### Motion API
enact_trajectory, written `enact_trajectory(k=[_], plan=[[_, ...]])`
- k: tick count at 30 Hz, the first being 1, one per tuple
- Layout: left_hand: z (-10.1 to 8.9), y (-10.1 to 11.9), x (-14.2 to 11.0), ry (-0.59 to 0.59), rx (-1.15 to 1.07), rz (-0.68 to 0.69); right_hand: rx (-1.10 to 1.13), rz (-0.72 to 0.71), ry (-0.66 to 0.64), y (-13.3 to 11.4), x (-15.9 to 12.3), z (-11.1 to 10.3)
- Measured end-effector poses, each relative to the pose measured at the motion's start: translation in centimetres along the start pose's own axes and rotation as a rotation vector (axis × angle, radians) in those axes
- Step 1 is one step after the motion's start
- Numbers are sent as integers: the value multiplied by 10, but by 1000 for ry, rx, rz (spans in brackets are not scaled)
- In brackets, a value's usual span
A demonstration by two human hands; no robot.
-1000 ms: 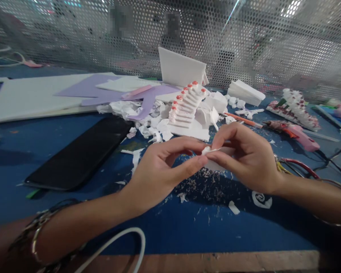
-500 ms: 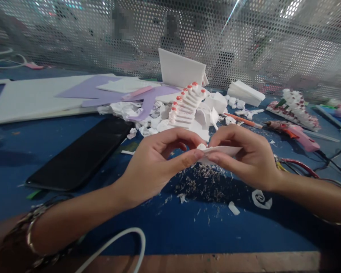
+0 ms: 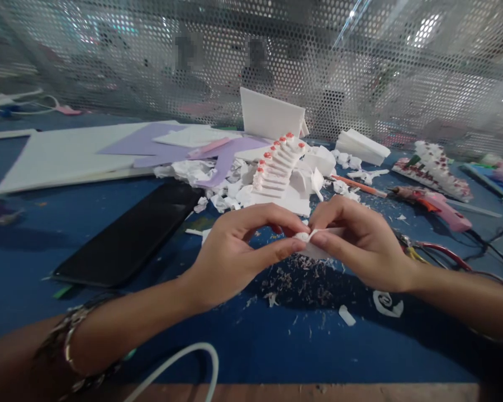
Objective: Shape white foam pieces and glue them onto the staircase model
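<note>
The small white paper piece with a rolled end (image 3: 313, 251) is in front of the white miniature staircase with red tops (image 3: 272, 174), on the near side and a little to its right; the left hand (image 3: 230, 257) pinches the rolled end between thumb and forefinger, and the right hand (image 3: 360, 248) pinches the flatter part just beside it; both grips are closed at the tips, with no gap visible there. To roll well, it seems best to keep the strip lightly stretched, turn the rolled end by small steps and press softly, so that the layers stay even and the paper does not tear; the two hands face each other above the blue table top (image 3: 272, 354), wrists apart, fingers curved, thumbs lower and nearer to the person; the right hand's outer fingers are folded inward.
</note>
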State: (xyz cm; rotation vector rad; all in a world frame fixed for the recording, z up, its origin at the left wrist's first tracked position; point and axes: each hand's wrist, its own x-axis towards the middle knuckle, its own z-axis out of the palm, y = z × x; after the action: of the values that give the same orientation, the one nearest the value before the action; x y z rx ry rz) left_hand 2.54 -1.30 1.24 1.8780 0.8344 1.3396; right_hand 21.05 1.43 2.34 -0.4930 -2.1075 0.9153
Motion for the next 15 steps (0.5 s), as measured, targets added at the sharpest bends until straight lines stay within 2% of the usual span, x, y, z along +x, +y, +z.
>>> enact_trajectory(k=[4,7,11,15], plan=[[4,-2,1,34,-86,-124,-82,3,31,3,0,1],[6,-2,3,73,-176,-231,-235,-126,84,2,3,-2],[6,-2,6,73,-221,-326,-391,-348,-74,-2,8,-11],[4,-3,5,22,-268,-369,-486,-360,-99,-7,11,-16]])
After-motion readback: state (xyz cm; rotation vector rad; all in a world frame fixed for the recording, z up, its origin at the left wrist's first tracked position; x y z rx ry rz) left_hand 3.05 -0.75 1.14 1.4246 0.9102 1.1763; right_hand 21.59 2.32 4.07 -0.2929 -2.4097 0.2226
